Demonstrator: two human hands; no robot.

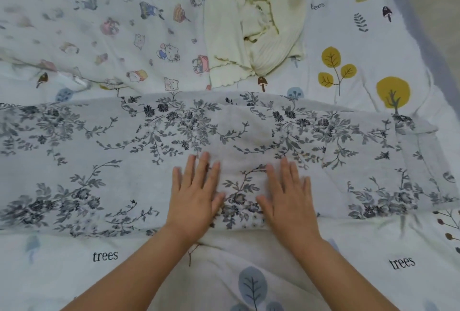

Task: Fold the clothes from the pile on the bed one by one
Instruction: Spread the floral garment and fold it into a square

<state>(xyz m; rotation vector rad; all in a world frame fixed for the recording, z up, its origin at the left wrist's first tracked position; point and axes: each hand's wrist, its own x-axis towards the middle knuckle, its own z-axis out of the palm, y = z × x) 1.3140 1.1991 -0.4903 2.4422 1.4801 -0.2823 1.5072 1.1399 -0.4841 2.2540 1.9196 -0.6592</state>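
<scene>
Bed sheet (361, 44) with leaf and mushroom print, word "trees" printed repeatedly. Floral garment (99, 161) spread flat across bed. Cartoon-print cloth (99, 24), cream ribbed top (268, 24) behind. Left hand (194, 198), right hand (288, 198) flat, fingers straight, pressing garment's middle.

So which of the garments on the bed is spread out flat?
The grey floral garment under both hands; the cream ribbed top lies crumpled, the cartoon-print one rumpled behind.
</scene>
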